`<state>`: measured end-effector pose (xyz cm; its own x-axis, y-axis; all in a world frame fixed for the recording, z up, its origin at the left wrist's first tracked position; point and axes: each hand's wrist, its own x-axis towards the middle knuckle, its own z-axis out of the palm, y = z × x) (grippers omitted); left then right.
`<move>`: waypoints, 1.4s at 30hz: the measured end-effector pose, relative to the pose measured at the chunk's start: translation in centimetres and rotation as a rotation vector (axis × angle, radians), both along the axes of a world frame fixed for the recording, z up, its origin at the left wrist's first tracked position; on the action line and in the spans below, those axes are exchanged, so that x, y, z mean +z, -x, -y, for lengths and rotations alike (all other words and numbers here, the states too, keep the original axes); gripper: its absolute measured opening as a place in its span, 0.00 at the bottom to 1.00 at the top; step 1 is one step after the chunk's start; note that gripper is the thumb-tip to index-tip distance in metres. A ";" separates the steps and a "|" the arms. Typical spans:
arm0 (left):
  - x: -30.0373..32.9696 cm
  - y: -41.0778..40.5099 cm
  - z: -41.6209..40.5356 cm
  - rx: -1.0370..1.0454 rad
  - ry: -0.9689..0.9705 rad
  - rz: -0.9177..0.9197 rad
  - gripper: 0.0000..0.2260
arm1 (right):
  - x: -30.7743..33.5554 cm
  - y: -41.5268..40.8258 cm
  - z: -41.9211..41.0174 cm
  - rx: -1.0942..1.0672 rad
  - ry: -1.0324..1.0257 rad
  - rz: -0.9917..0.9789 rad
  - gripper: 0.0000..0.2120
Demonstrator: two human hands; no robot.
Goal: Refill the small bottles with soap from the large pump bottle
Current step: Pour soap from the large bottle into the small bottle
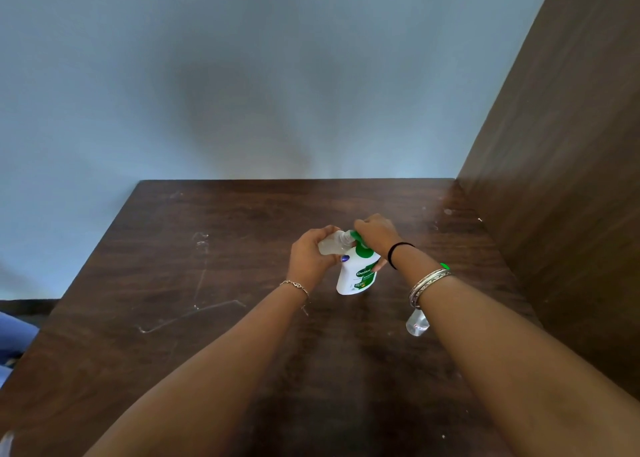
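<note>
A large white pump bottle (357, 276) with a green label and green pump head stands in the middle of the dark wooden table (207, 266). My right hand (375, 235) lies over its pump head, fingers curled on it. My left hand (310, 257) grips a small clear bottle (331, 243), tilted with its open neck against the green nozzle. A small purple cap (345, 258) shows under my left hand's fingers. A second small clear bottle (417, 323) stands on the table, partly hidden behind my right forearm.
A brown wooden panel (561, 179) rises along the table's right side, and a pale blue wall (242, 75) stands behind the far edge. A small green object (445, 266) peeks out beside my right wrist. Blue cloth (14, 339) lies past the left edge.
</note>
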<state>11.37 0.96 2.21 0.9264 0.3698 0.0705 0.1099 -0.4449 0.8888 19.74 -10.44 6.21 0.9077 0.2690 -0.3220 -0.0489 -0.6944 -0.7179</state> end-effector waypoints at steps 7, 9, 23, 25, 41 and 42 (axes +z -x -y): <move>0.7 0.0 0.3 -0.009 0.006 0.011 0.20 | 0.4 -0.1 0.5 0.001 -0.047 -0.164 0.12; 0.4 0.0 0.3 -0.005 -0.006 0.009 0.20 | 0.2 -0.1 0.2 -0.013 -0.012 -0.074 0.11; -0.2 0.2 0.1 0.004 0.044 0.012 0.22 | 0.1 -0.1 0.1 0.015 0.008 -0.076 0.12; -0.3 0.2 0.0 0.011 0.056 0.017 0.22 | 0.1 -0.1 0.0 0.018 0.010 -0.076 0.11; 0.0 0.3 -0.1 0.002 0.091 0.023 0.21 | 0.0 0.0 0.2 0.020 -0.011 -0.055 0.12; 0.2 0.3 -0.1 0.001 0.096 0.026 0.21 | 0.1 0.0 0.3 0.031 -0.018 -0.077 0.12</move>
<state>11.05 1.08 2.37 0.9243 0.3771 0.0591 0.0866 -0.3578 0.9298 19.75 -10.77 6.29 0.8713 0.3034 -0.3857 -0.0832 -0.6833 -0.7254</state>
